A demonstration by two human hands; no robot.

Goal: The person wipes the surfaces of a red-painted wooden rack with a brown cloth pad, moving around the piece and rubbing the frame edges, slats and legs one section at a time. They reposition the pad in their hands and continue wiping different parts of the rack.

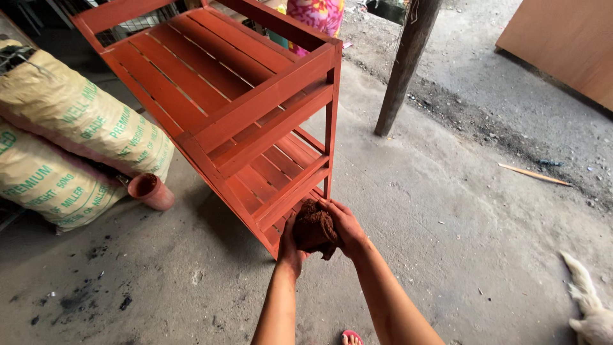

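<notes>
Concrete floor (447,211) fills my head view, grey and stained, with dark specks scattered at lower left. Right in front of me stands a red-brown slatted wooden rack (236,108), tilted away, its near corner post dropping to the floor just above my hands. I see my left hand (290,246) and my right hand (348,227) closed together on a stained brown rag (315,229), left cupping it from below, right wrapped over its top and right side. The rag sits pressed against the rack's lowest front rail, at the near corner. To the left, two stuffed sacks (70,134) are stacked close beside the rack, and a reddish cylinder (151,190) lies on the floor against them. Room opens wide to the right: bare floor out to a leaning wooden post (405,64), a thin stick (535,174) and a board (568,45) at the far corner. A white animal (590,306) lies at the lower right edge, well apart. A red sandal tip (351,337) pokes in at the bottom
</notes>
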